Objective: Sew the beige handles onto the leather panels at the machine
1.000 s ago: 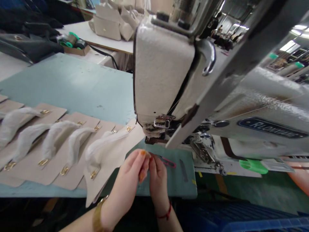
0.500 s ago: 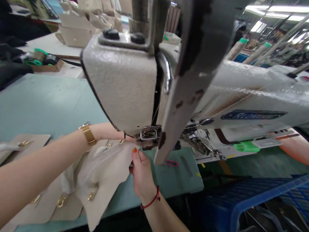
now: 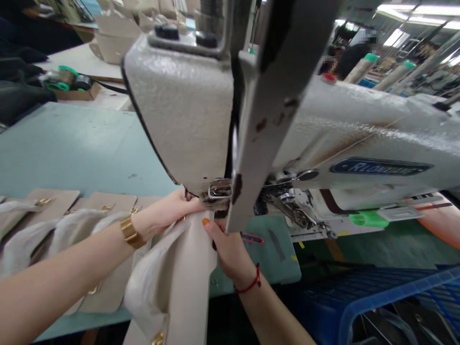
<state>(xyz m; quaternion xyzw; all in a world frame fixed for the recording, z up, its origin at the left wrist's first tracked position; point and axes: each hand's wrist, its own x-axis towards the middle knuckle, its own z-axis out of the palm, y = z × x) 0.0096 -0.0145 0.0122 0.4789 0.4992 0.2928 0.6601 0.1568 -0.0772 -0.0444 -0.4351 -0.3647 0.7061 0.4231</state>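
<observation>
A beige bag panel (image 3: 190, 273) with white wrapped padding and gold clasps hangs over the table's front edge, its top end under the head of the sewing machine (image 3: 187, 110). My left hand (image 3: 168, 211), with a gold bracelet at the wrist, is closed on the panel's top edge right by the presser foot (image 3: 217, 191). My right hand (image 3: 226, 247), with a red string at the wrist, pinches the panel's right edge just below the foot. The needle itself is hidden behind a metal guard.
More beige panels (image 3: 53, 215) with gold clasps lie in a row on the light blue table (image 3: 72, 148). Pink thread snips (image 3: 253, 238) lie right of my hands. A box of thread spools (image 3: 68, 86) stands far left. A blue plastic crate (image 3: 377, 297) sits below right.
My hands went from pinching thread together in front of the machine to gripping the panel. The panel now hangs more upright under the presser foot, and my left arm has drawn nearer.
</observation>
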